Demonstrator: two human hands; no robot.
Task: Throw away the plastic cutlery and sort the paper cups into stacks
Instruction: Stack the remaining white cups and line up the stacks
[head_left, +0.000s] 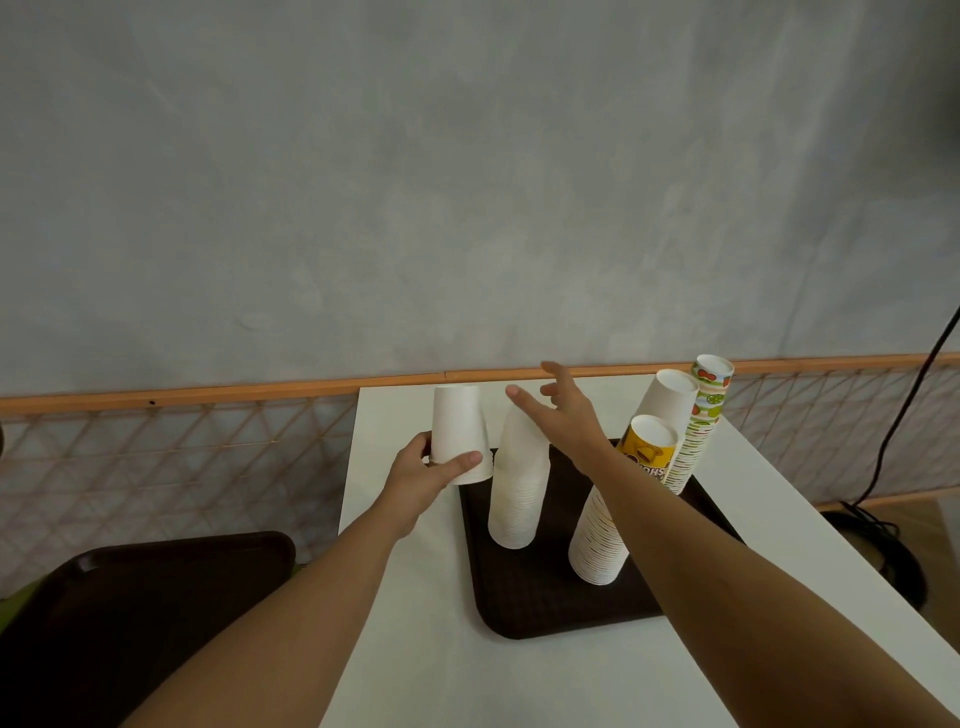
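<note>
My left hand (426, 473) grips a white paper cup (460, 428), held upside down just left of the dark tray (540, 597). On the tray stands a tall stack of white cups (517, 499), upside down. My right hand (558, 415) hovers over the top of that stack with fingers spread, holding nothing. Right of it lean a stack topped by a yellow printed cup (644, 449), a white stack (670, 400) and a striped, colourful stack (701, 431). No plastic cutlery shows.
The tray lies on a white table (426, 649) against a grey wall with an orange rail and lattice. A second dark tray (156, 587) sits lower at the left. A black cable and a round base (893, 561) are on the floor at the right.
</note>
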